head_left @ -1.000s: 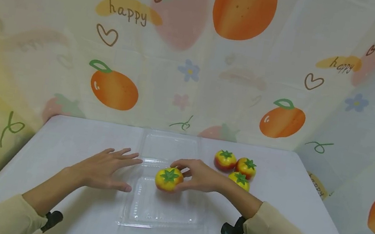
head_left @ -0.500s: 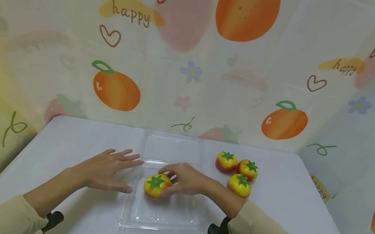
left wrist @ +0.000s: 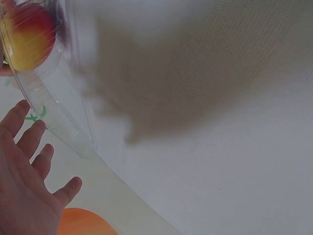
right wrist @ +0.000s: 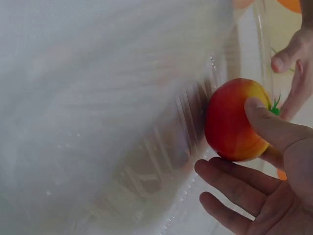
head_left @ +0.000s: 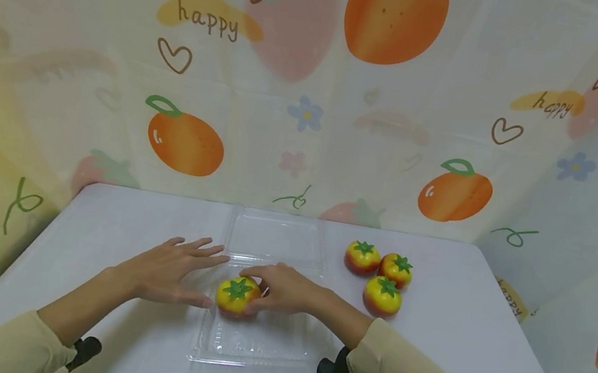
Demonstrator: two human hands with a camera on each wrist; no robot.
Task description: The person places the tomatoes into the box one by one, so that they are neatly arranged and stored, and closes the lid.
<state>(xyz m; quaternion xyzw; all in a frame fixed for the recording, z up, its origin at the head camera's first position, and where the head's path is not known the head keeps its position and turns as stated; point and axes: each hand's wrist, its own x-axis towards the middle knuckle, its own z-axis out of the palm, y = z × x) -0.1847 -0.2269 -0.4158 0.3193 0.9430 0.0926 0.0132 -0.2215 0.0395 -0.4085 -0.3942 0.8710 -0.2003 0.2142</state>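
Note:
In the head view my right hand (head_left: 285,287) pinches a yellow-and-red tomato (head_left: 236,297) with a green star-shaped top, between thumb and fingers. It holds the tomato over the left side of a clear plastic clamshell box (head_left: 274,342). The right wrist view shows the thumb across the red-yellow side of the tomato (right wrist: 234,120), close over the ribbed plastic. My left hand (head_left: 168,273) is spread with straight fingers at the box's left edge and holds nothing. Its fingertips come right up to the clear wall in the left wrist view.
Three more tomatoes (head_left: 383,296) sit grouped on the white table (head_left: 441,365), right of the box. The box's lid (head_left: 276,238) lies folded back toward the rear. Behind the table hangs a fruit-print cloth (head_left: 305,148).
My right hand has carried the tomato leftward and slightly toward me, to the box's left side. My left hand keeps nearly the same place.

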